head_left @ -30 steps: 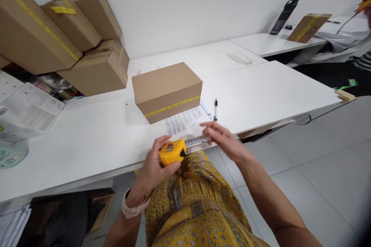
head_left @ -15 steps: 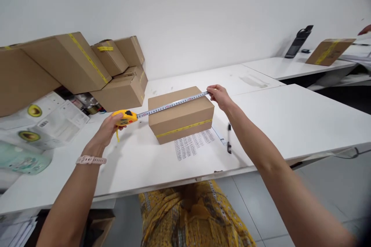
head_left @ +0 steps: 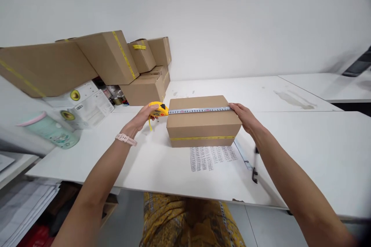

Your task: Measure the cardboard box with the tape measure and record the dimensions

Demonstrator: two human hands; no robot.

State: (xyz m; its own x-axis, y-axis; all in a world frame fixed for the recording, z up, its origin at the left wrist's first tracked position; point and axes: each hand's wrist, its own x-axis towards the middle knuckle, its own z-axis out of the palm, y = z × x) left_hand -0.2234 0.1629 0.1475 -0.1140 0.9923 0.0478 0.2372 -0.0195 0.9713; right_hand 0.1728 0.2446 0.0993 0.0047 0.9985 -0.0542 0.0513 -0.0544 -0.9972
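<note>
Head cam: L hand (head_left: pixel 144 117) grips yellow tape measure (head_left: pixel 158 109) at L edge of cardboard box (head_left: pixel 204 130) on wht. desk (head_left: pixel 145 170); R hand (head_left: pixel 245 118) holds blade (head_left: pixel 199 110) end at R edge, w/ blade stretched across top.

The brown rectangular cardboard box (head_left: pixel 203 130) is matt and smooth; the yellow rounded tape-measure case (head_left: pixel 159 110) looks like glossy plastic, its long silvery blade (head_left: pixel 199 110) slightly shiny. The broad white tabletop (head_left: pixel 150 170) looks smooth.
</note>
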